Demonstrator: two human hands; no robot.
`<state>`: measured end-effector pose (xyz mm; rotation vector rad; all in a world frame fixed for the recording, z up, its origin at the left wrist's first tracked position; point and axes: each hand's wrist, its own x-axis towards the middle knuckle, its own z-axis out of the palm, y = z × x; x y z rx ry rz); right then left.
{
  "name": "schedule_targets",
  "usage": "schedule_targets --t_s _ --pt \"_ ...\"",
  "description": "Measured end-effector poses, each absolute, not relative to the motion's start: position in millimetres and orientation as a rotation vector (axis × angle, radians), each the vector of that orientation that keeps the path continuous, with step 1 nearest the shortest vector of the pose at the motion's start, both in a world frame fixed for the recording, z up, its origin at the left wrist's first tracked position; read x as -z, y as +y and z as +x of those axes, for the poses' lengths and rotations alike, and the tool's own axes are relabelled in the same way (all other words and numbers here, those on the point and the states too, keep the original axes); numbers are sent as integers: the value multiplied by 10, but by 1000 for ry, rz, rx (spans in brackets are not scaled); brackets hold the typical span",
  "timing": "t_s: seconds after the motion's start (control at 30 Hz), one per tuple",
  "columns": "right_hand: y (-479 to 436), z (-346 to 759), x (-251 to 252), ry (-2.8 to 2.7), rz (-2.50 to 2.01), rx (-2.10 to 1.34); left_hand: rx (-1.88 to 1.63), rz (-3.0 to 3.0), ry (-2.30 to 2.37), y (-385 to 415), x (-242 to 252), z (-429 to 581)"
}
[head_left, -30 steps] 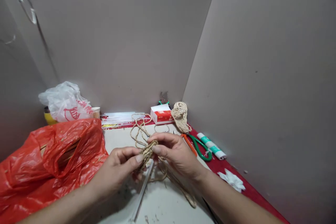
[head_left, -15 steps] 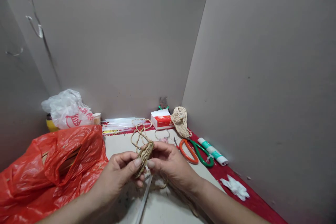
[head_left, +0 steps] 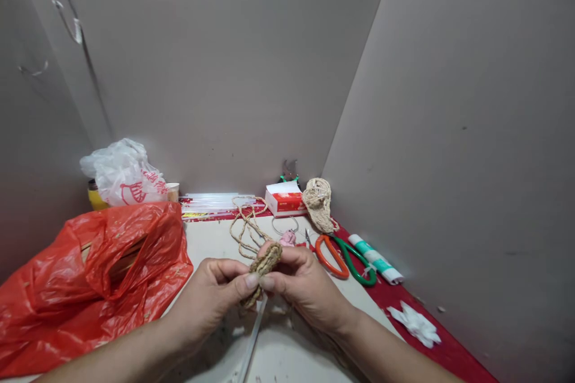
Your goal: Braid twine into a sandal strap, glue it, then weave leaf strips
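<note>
Right of one red bag (head_left: 139, 287), the left hand (head_left: 213, 293) pinches one rope bundle (head_left: 268, 258) between thumb and curled fingers, above the pale table (head_left: 215, 239). The right hand (head_left: 309, 290) grips it too, thumbs closer together than half a second ago; two looped handles (head_left: 371, 279) lie farther right.

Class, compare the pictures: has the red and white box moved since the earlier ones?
No. Judged against the grey partition, the red and white box still stands left of its corner; the whole view shifted with the camera.
</note>
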<state>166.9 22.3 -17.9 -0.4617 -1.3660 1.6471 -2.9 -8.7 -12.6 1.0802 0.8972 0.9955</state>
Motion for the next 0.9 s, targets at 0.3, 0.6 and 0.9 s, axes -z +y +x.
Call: schedule_targets --t_s 0.3,0.6,0.9 --pt "331 1734 318 -1418 -561 -1663 -1044 1063 864 -51 153 -26" --pt "261 1662 255 -1330 -725 -1619 -1148 1142 912 -30 37 -19" --pt "216 1609 217 -1238 -680 -1636 -1177 1213 969 -64 39 -33"
